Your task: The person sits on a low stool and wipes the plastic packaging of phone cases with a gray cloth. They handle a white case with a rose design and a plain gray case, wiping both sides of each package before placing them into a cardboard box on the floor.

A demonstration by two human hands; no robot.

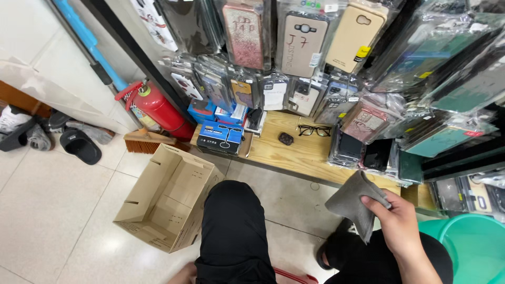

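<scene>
A low wooden shelf (294, 152) carries glasses (314, 130) near its back edge, a dark pouch (285, 139) mid-board, and a blue box (221, 137) at its left end.

Clear plastic packets of phone cases (294, 47) hang in crowded rows above a wooden shelf (294, 152). A beige case (355, 36) carries a small yellow sticker (361, 52). A blue and black box (220, 137) sits at the shelf's left end, with smaller blue boxes (202, 111), perhaps three, behind. An open brown cardboard box (169, 197) lies on the floor.
</scene>
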